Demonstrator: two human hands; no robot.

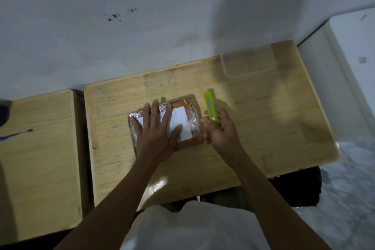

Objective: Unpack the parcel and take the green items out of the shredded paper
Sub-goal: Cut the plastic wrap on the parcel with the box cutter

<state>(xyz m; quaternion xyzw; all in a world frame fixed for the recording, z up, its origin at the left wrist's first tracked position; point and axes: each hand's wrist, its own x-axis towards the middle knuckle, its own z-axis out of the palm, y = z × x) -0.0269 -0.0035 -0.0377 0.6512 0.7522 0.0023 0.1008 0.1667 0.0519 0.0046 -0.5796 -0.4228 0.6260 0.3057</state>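
Note:
A small brown parcel (187, 107) wrapped in clear plastic, with a white label on top, lies in the middle of the wooden table (263, 128). My left hand (156, 132) rests flat on it with fingers spread, covering its left half. My right hand (221, 128) is at the parcel's right edge, closed around a lime-green utility knife (211, 105) whose far end points away from me. The parcel is sealed, so its contents are hidden.
A clear plastic tray (249, 63) sits at the table's far right. A second wooden table (40, 148) stands to the left with a blue pen (16, 134) on it. A white wall runs behind, a white ledge to the right.

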